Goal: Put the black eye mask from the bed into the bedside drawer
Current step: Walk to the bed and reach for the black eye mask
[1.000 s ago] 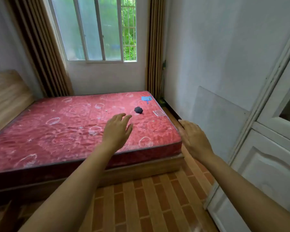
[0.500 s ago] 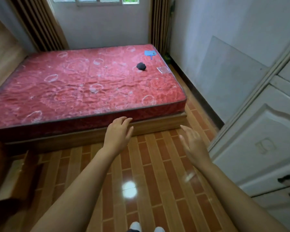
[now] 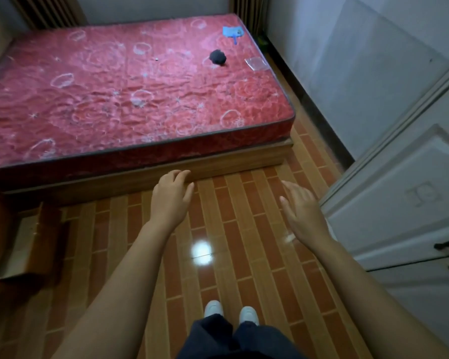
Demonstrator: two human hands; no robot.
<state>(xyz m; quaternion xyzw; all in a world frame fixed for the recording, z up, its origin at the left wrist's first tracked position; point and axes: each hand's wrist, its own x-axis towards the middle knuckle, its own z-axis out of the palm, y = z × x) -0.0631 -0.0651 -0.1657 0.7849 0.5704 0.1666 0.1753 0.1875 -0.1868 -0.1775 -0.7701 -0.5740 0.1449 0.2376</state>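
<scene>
- The black crumpled fabric eye mask (image 3: 217, 57) lies on the red patterned mattress (image 3: 130, 92), in the upper right of the frame, well apart from both hands.
- Near it, a small blue flat object (image 3: 233, 32) is above and a clear plastic piece (image 3: 255, 64) is just to its right.
- The left hand (image 3: 171, 196) is held over the brown tiled floor (image 3: 218, 229), near the wooden bed base (image 3: 145, 177), fingers loosely curled and empty.
- The right hand (image 3: 302, 212) is at the centre right, fingers spread open, holding nothing.
- An open brown wooden drawer (image 3: 24, 244) is at the left edge.
- A white cabinet (image 3: 399, 198) is at the right.
</scene>
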